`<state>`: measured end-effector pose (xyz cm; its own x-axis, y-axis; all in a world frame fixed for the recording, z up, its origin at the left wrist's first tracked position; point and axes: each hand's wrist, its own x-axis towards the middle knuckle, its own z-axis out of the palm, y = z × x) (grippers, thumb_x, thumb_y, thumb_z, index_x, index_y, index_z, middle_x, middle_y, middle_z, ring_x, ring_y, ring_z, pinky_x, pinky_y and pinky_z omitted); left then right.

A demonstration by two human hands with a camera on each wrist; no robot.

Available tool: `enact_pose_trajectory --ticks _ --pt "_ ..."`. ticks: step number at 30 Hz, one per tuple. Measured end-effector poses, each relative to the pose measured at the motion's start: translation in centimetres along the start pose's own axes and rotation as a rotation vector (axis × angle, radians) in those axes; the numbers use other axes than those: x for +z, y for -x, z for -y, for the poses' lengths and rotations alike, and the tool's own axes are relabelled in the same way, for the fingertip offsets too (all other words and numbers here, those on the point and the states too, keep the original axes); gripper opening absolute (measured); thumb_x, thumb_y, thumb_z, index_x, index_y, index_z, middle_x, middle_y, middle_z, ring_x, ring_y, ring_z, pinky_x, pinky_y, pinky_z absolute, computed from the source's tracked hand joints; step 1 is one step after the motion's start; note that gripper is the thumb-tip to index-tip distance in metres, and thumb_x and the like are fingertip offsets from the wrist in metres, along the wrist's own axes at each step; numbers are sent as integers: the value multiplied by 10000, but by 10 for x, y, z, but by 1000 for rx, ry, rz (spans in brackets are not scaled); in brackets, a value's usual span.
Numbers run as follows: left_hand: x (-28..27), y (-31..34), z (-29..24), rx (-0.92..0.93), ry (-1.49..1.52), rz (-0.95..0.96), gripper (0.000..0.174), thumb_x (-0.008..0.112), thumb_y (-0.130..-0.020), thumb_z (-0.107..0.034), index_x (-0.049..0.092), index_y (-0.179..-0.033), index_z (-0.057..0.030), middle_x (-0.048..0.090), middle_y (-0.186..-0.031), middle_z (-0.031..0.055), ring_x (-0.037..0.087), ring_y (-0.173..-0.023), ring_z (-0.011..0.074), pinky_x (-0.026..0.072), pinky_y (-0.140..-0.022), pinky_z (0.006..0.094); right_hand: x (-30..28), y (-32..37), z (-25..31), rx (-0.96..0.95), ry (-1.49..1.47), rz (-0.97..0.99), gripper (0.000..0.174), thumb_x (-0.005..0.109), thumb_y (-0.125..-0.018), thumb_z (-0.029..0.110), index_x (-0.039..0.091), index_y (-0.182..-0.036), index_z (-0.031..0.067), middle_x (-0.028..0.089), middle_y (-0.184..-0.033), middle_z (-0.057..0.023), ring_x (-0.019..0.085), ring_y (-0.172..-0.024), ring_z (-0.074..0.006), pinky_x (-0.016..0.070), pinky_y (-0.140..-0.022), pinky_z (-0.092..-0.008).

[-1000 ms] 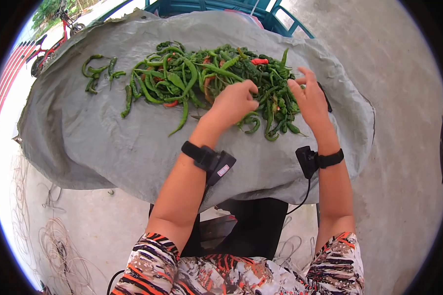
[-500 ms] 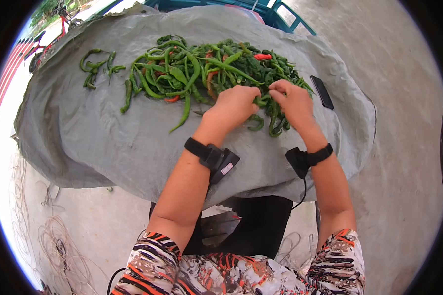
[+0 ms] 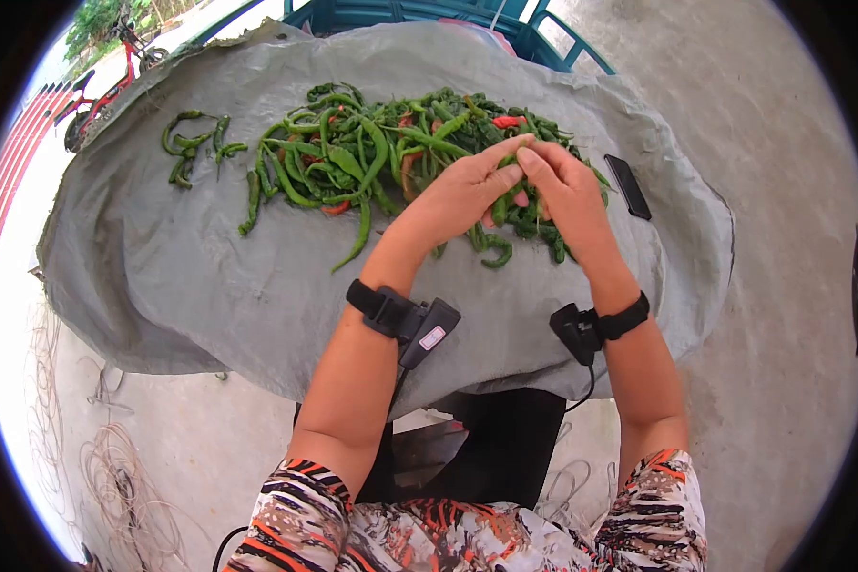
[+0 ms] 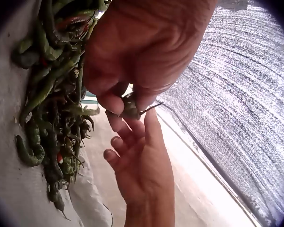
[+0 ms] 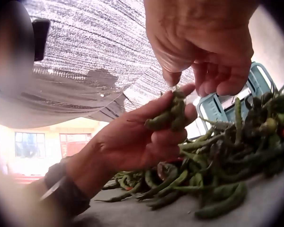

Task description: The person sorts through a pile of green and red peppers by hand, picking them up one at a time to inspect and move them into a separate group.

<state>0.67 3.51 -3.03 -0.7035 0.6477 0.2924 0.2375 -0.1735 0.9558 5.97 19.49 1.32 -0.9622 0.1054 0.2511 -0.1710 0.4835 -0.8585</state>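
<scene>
In the head view both hands meet over the right part of a pile of green chili peppers (image 3: 338, 157). My left hand (image 3: 453, 200) holds small green chili peppers (image 5: 176, 113) between thumb and fingers. A thin stem sticks out from the dark chili pepper (image 4: 131, 107) at its fingertips in the left wrist view. The right hand (image 3: 574, 205) has its thumb and index finger right at this pepper and its stem, its other fingers loosely bent. I cannot tell whether the right hand pinches it. A red chili pepper (image 3: 508, 122) lies just behind the hands.
The pile lies on a grey tarpaulin (image 3: 229, 276). Several loose chilies (image 3: 189, 138) lie apart at the left. A black phone (image 3: 627, 186) rests right of the pile. Behind stands a teal metal frame (image 3: 400, 11). Loose wire (image 3: 119, 477) is coiled on the floor.
The right hand has come left and down from beside the pile to the peppers, then up to the left hand's fingertips. The left hand has risen slightly, and the phone is uncovered.
</scene>
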Motion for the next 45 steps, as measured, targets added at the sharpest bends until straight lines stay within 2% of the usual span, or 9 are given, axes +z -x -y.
enact_pose_trajectory --ticks 6,12,16,23,27,30,33,36,45 --pt "3 5 2 -77 39 26 504 462 -1030 -263 345 -1510 -162 635 -912 -3 524 -659 65 428 -548 227 -3 -3 -16 101 -215 52 223 617 -949 252 685 -990 44 550 -699 39 485 -511 -22 374 -470 -182" --pt "-11 -4 21 31 -28 -236 389 406 -1040 -333 608 -1279 -102 649 -1057 32 533 -799 65 424 -657 224 -31 -27 -13 -16 -263 -395 282 639 -928 234 615 -1131 40 587 -779 -7 507 -542 -37 422 -496 -181" --pt "-11 -10 26 230 -307 -385 367 485 -1022 -340 642 -1249 -98 622 -1041 5 500 -766 71 416 -671 224 -22 -8 -5 121 -49 31 394 627 -919 223 534 -1265 59 653 -951 -61 578 -614 -70 482 -537 -228" --pt "-1 -2 9 53 87 -190 346 578 -983 -256 613 -1259 -50 592 -901 1 569 -758 78 473 -648 229 -6 8 -13 47 -21 165 257 555 -932 114 619 -1166 30 671 -919 -29 598 -616 -84 499 -586 -225" --pt "-4 -3 19 16 -55 -169 327 580 -968 -205 595 -1235 -17 605 -888 9 587 -738 83 482 -641 238 -25 -2 -15 102 -131 -35 233 584 -903 121 627 -1113 30 673 -914 -31 602 -677 -60 496 -593 -212" --pt "-5 -4 28 -14 -154 -161 296 570 -952 -155 598 -1211 -13 609 -872 11 588 -714 87 478 -614 244 -28 7 -2 166 219 189 337 631 -866 172 584 -1174 46 668 -981 -77 652 -774 -147 531 -641 -290" --pt "-4 -2 29 -35 -196 -178 286 563 -933 -120 605 -1195 -14 607 -838 13 585 -691 87 468 -588 247 -5 29 -26 -263 961 263 480 686 -833 234 540 -1267 92 638 -1051 -107 660 -858 -263 531 -718 -390" --pt "-4 0 28 -73 -245 -176 275 567 -916 -112 616 -1168 -13 606 -795 17 578 -667 87 458 -576 246 11 37 -30 -84 1023 305 542 684 -812 233 504 -1309 117 600 -1072 -139 634 -943 -344 511 -769 -459" --pt "-26 10 10 -184 -436 210 272 687 -845 -249 669 -980 -13 630 -757 33 590 -698 131 468 -624 293 0 24 -33 -150 920 193 205 634 -765 173 628 -942 70 659 -939 -98 659 -885 -321 519 -744 -450"
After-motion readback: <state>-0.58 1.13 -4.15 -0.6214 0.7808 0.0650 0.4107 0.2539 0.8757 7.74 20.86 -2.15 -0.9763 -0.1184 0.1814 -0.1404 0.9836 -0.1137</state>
